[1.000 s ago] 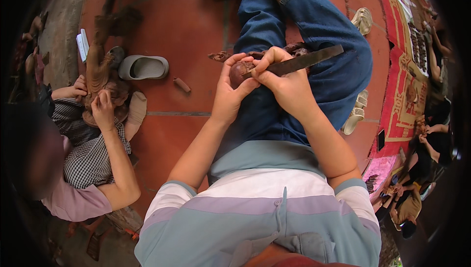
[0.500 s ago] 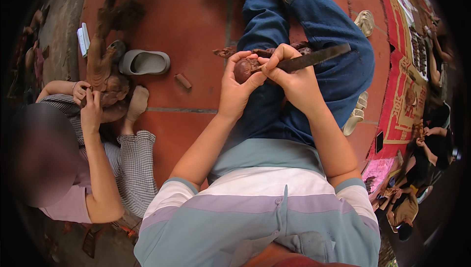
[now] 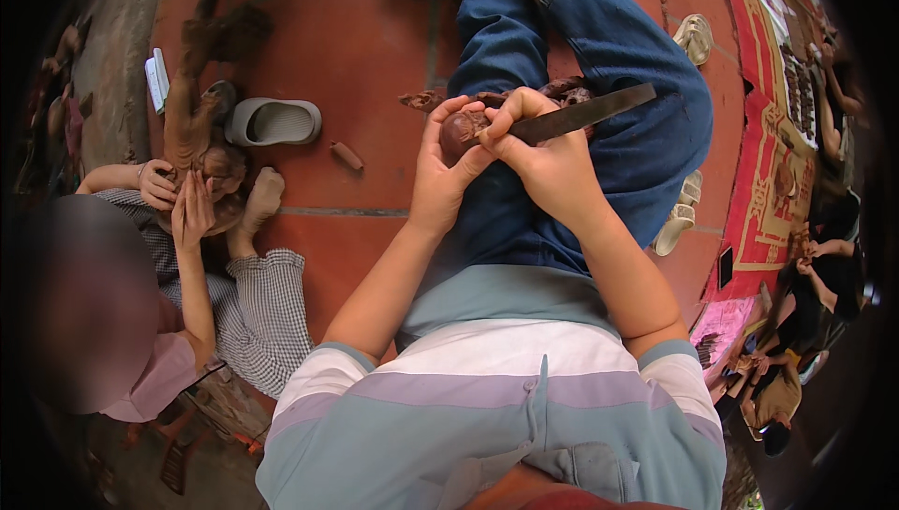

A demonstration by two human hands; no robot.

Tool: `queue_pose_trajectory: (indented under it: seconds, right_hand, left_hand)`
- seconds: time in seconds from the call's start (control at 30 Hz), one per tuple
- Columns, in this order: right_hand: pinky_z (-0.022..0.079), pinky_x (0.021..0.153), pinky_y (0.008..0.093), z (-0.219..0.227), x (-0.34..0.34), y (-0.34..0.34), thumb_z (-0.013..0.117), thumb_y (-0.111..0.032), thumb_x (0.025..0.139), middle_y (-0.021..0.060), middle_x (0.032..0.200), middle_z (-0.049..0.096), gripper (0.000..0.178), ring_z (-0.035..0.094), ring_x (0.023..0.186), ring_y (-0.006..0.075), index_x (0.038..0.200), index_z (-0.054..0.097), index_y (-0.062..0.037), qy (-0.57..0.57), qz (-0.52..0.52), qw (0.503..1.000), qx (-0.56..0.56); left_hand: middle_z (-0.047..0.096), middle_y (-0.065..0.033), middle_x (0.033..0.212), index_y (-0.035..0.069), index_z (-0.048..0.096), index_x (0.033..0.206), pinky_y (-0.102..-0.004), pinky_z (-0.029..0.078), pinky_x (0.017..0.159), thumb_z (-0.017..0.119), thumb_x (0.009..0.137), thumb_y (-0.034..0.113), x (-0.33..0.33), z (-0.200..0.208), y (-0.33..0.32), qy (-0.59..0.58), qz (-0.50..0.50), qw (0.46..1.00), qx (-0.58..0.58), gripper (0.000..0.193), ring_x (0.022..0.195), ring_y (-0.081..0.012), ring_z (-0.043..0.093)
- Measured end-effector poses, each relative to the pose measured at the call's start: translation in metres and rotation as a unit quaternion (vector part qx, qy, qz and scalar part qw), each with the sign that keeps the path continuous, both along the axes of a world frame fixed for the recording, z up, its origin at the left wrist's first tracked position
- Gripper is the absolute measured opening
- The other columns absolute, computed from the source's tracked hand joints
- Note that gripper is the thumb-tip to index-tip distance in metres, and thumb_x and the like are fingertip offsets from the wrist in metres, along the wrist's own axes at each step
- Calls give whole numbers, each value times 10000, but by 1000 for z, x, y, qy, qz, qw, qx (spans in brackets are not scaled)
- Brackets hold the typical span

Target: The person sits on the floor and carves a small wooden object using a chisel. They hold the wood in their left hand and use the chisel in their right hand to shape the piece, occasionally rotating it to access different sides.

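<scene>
My left hand (image 3: pixel 436 182) is wrapped round a reddish-brown wood carving (image 3: pixel 459 138) with a smooth, rounded end, held above my crossed legs. The longer body of the carving stretches behind my hands, and its shape is partly hidden. My right hand (image 3: pixel 554 165) grips a flat, dark metal file (image 3: pixel 592 115), whose broad end points up to the right. Its narrow end is hidden by my fingers, close against the carving. Both hands meet at the carved part beside the rounded end.
At left a person (image 3: pixel 195 299) works on a larger wood carving (image 3: pixel 222 168). A grey slipper (image 3: pixel 245 122) and a small brown piece (image 3: pixel 347 156) lie on the red tiles. To the right are pale sandals (image 3: pixel 676 229), a phone (image 3: pixel 726 268) and a red patterned mat (image 3: pixel 735 220).
My right hand and the file have shifted slightly left along the carving, and the file's broad end has moved left. The person at left has lowered a hand on the larger carving.
</scene>
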State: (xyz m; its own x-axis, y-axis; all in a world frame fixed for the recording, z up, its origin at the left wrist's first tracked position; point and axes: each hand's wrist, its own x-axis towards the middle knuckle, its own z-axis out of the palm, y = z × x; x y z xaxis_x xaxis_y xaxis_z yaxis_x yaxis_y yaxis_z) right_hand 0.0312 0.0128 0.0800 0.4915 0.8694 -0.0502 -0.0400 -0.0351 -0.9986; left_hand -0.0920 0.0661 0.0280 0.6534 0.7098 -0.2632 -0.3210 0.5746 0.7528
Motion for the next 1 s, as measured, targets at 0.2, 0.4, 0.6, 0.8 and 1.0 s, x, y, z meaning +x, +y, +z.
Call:
queue_pose_trajectory:
  seconds: [0.2,0.4,0.6,0.8,1.0]
  right_hand:
    - [468,566,225,12,7,4,586,58,726,67,695,614,57,581,626,90,767,584,17,105,10,992,-75]
    - [475,596,247,8,-1,2,575,58,743,55,696,588,63,578,636,119,764,557,1,25,-2,1000,-10]
    - [480,593,278,14,7,6,578,32,708,84,709,624,61,604,629,156,757,573,-3,16,29,995,-98]
    - [478,613,288,16,0,7,563,31,732,83,682,606,43,605,656,148,758,557,-2,-35,27,998,-48]
    - [475,564,263,14,6,7,583,25,736,74,686,606,42,593,609,128,763,560,3,33,40,996,-73]
  left_hand:
    - [551,-62,1180,55,464,1216,-283,482,918,729,842,101,1,-1,1,37,-6,999,-24,460,1069,-155,555]
    - [552,-61,1183,57,464,1202,-278,488,910,723,848,100,-1,1,3,14,-15,1000,23,441,1088,-156,550]
    - [555,-57,1174,59,464,1193,-263,502,877,725,842,82,0,-1,1,20,-13,1000,3,438,1081,-142,554]
    - [547,-59,1206,56,455,1237,-275,513,867,715,858,127,-4,-5,6,-2,-32,999,20,464,1082,-148,554]
    - [565,-59,1169,57,467,1210,-262,522,836,733,848,160,-4,-1,4,21,-22,999,-21,461,1045,-132,564]
